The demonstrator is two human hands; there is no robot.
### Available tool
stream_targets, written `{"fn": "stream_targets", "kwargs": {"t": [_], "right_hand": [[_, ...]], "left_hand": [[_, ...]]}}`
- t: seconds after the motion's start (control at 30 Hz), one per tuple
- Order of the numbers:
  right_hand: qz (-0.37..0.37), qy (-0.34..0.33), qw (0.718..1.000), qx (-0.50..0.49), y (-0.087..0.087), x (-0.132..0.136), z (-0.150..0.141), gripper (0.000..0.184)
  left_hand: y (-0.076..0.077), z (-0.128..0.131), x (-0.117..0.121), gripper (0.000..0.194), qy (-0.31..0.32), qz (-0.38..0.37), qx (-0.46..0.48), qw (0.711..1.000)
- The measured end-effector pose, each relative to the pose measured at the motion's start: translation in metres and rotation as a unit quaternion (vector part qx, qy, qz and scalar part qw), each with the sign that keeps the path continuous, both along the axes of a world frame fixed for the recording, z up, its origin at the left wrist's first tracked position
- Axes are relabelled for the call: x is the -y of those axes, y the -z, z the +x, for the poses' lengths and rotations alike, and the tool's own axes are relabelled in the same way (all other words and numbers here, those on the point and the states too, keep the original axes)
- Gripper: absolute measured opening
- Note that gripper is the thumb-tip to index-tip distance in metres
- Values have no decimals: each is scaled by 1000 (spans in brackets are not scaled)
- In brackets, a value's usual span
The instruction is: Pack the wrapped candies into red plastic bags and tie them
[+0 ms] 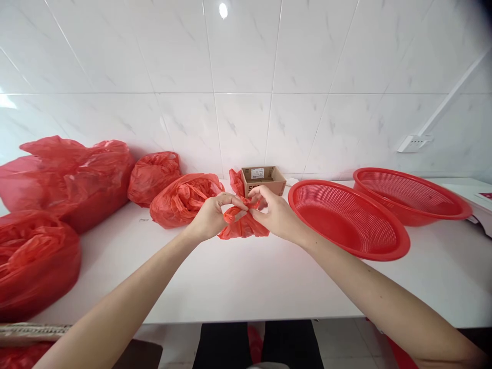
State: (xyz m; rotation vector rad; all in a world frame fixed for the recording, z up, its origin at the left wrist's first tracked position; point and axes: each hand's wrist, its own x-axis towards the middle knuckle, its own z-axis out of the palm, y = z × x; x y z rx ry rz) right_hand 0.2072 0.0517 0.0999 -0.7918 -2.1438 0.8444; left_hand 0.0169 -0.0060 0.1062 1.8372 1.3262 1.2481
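The left hand and right hand pinch the gathered neck of a small red bag; it lies between them, neither hand clearly nearer; its body sits below their fingertips on the surface.

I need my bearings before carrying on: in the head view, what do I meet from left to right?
Large red bag, small red bag, bunched red bag, left hand, held red bag, right hand, front red basket, rear red basket, white object at the right edge.
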Motion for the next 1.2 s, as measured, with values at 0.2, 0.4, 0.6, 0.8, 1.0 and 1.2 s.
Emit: {"fn": "stream_targets", "kwargs": {"t": [0.2,0.4,0.6,0.8,1.0,1.2], "right_hand": [[-17,-68,995,-70,14,-2,-10,27],[-83,-73,988,-109,21,3,-13,26],[-240,-139,954,-110,9,-10,-5,20],[91,-56,993,40,3,-3,-3,12],[208,-15,962,178,8,-5,8,19],[-3,-56,995,81,19,-7,4,32]], "left_hand": [[8,4,-5,16,10,36,18,999],[19,16,-5,13,-92,131,-23,987],[15,13,1,5,-84,134,-30,987],[2,-3,7,14,-75,87,-83,990],[5,-26,9,22,-152,21,-29,988],[13,-10,7,25,-54,-66,134,987]]}}
